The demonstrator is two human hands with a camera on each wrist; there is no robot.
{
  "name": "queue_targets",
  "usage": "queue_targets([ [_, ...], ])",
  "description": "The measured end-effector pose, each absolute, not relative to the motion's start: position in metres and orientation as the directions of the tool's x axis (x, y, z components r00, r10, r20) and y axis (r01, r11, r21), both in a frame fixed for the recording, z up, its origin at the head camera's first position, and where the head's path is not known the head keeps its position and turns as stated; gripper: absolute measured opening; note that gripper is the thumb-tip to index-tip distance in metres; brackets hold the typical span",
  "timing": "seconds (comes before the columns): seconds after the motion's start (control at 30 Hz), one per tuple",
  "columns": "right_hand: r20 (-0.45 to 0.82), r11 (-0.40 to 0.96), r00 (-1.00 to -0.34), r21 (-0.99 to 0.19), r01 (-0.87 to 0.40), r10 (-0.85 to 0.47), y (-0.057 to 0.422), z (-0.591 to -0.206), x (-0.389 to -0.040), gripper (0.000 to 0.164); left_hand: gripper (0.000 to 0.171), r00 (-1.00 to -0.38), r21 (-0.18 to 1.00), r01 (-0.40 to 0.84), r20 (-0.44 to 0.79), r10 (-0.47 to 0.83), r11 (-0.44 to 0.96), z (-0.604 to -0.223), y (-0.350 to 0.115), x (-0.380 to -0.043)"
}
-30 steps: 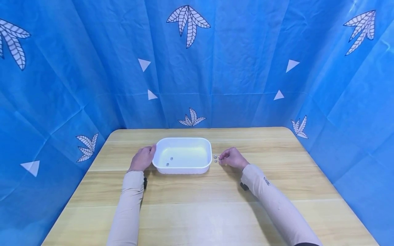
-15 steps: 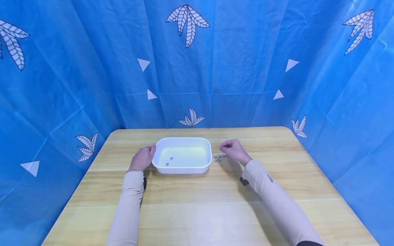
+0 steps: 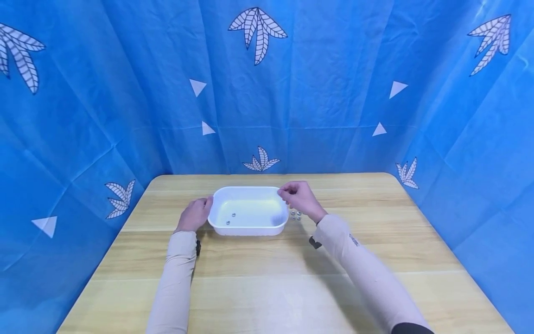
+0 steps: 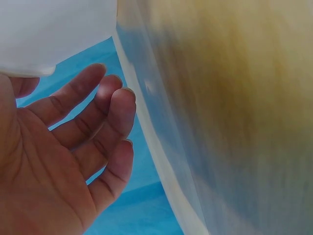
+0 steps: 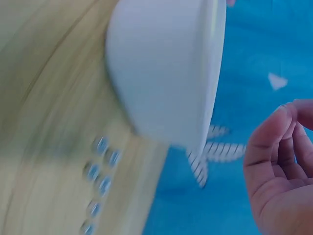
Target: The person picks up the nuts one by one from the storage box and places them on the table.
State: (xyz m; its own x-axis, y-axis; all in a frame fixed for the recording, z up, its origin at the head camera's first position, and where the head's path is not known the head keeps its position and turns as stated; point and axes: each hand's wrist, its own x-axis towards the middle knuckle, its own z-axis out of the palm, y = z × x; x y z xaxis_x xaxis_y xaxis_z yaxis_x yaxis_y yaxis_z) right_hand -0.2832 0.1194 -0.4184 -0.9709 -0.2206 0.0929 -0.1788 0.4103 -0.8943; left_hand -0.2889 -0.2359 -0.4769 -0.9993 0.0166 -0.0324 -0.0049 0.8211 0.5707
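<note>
My left hand (image 3: 195, 214) grips the left rim of a white plastic tub (image 3: 246, 230), thumb over the edge. In the left wrist view the other fingers hang loosely curled outside it. My right hand (image 3: 301, 199) is over the tub's right rim, thumb and fingertips pinched together. Its hold appears to be on a small silvery piece, but the fingertips hide it in both views. Two small silvery pieces, perhaps metal nuts (image 3: 228, 223), lie in the tub. Several similar pieces (image 5: 103, 185) stand in two rows on the table to its right.
The pale wooden table (image 3: 258, 287) reaches back to a blue curtain (image 3: 325, 93) with white leaf and triangle prints. The same curtain hangs at both sides. The tub stands towards the table's back edge.
My right hand rose from the rows of small pieces, then moved left to the tub's right rim, fingertips still pinched. The left hand and tub stayed put.
</note>
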Motion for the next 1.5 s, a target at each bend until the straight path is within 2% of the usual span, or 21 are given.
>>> queue_targets([
  [0.3, 0.068, 0.455, -0.933, -0.859, -0.235, -0.353, 0.070, -0.425, -0.275, 0.015, 0.070, -0.999, 0.571, -0.010, -0.037, 0.013, 0.821, -0.475, -0.233, -0.289],
  [0.53, 0.075, 0.540, -0.907, -0.782, -0.311, -0.414, 0.040, -0.440, -0.277, 0.007, 0.070, -0.999, 0.576, -0.015, -0.032, 0.004, 0.817, -0.475, -0.234, -0.289],
  [0.77, 0.083, 0.531, -0.877, -0.767, -0.359, -0.473, 0.018, -0.457, -0.277, 0.005, 0.067, -1.000, 0.576, 0.003, -0.005, 0.007, 0.818, -0.476, -0.234, -0.287],
  [1.17, 0.070, 0.548, -0.873, -0.753, -0.364, -0.483, -0.002, -0.467, -0.281, 0.005, 0.068, -0.999, 0.581, -0.030, -0.034, -0.013, 0.813, -0.471, -0.229, -0.285],
  [1.5, 0.015, 0.575, -0.868, -0.744, -0.341, -0.496, -0.009, -0.466, -0.285, 0.012, 0.067, -1.000, 0.570, -0.020, -0.016, -0.013, 0.822, -0.477, -0.234, -0.289],
])
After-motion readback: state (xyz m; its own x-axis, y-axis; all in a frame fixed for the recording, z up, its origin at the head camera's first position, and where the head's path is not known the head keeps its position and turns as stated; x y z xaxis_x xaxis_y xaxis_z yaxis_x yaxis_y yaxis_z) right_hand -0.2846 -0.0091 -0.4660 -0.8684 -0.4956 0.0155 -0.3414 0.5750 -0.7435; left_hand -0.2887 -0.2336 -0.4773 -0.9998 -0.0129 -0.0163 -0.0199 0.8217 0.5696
